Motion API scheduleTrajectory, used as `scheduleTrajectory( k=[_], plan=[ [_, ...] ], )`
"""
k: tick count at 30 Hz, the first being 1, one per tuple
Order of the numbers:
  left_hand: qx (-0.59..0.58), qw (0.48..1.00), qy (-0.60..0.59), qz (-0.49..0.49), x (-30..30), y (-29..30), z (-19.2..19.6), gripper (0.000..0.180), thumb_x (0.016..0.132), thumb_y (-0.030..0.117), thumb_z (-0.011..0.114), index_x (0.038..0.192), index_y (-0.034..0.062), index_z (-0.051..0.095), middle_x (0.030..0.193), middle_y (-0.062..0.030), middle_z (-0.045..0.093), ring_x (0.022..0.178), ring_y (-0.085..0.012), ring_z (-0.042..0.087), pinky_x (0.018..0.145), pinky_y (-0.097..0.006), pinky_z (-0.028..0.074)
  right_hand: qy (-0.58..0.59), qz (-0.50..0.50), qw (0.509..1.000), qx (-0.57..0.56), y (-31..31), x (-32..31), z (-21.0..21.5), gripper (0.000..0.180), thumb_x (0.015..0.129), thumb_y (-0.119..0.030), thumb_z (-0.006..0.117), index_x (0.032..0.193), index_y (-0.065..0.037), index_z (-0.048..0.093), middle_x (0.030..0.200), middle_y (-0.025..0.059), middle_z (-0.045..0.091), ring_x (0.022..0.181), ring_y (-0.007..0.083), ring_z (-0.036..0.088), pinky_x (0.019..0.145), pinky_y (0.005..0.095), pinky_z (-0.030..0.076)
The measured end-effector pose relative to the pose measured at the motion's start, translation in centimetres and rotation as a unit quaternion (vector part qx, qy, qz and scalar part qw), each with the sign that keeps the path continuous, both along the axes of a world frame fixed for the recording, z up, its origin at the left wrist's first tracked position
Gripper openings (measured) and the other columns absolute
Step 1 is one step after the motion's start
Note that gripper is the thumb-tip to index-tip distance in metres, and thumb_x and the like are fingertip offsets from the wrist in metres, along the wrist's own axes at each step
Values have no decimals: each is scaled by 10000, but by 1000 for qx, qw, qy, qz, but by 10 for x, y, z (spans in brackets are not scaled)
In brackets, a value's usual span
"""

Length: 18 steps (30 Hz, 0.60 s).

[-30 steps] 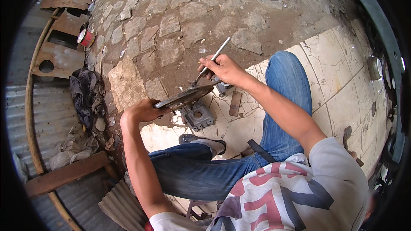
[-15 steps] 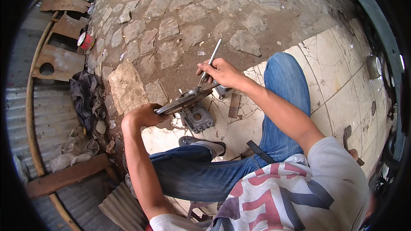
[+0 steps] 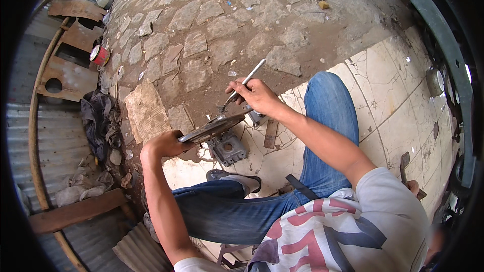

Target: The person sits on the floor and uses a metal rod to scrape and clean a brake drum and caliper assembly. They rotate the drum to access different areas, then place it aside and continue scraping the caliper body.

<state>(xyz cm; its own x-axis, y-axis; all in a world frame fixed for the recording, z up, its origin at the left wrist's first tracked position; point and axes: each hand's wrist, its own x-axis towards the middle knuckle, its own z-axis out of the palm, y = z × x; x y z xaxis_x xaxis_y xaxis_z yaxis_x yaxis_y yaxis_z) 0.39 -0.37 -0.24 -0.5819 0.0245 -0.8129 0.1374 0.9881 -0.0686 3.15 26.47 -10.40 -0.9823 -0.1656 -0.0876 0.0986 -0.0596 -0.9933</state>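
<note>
- The left hand (image 3: 164, 144), left of the frame's centre, was closed around one end of a flat, dark metal plate (image 3: 212, 128), holding it slanted above the ground.
- The right hand (image 3: 257, 95), just above centre, gripped a slim silver tool (image 3: 245, 81) like a pen, its lower tip resting on the plate's upper end.
- Directly beneath the plate, a square grey metal housing (image 3: 228, 148) with a round hole lay on the cracked pale tiles (image 3: 383, 95).
- A short flat bar (image 3: 270, 134) lay on the tiles just right of the housing, beside the blue-jeaned leg (image 3: 330, 121).
- A sandalled foot (image 3: 233, 177) rested below the housing.
- Rough stone paving (image 3: 201, 30) filled the upper part of the frame.
- At the upper left, a red can (image 3: 99, 55) stood near cut wooden boards (image 3: 65, 70), with a dark rag (image 3: 96, 121) below them.
</note>
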Motion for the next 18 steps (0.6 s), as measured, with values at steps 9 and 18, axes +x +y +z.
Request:
scheduleTrajectory(
  k=[9,18],
  plan=[
    [31,999,16,6,-2,-7,3,734,743,633,660,1304,173,550,1145,-115,661,1106,-273,606,928,-392,465,-75,27,996,47,5,-9,-9,427,980,-395,499,924,-4,662,745,40,639,616,97,596,594,243,473],
    [4,998,57,3,-2,-13,-6,836,703,658,660,1352,154,507,1180,-167,637,1130,-293,595,955,-367,455,-98,3,995,18,0,-4,-16,436,978,-414,495,926,-16,666,728,30,619,622,93,587,605,250,481]
  ],
)
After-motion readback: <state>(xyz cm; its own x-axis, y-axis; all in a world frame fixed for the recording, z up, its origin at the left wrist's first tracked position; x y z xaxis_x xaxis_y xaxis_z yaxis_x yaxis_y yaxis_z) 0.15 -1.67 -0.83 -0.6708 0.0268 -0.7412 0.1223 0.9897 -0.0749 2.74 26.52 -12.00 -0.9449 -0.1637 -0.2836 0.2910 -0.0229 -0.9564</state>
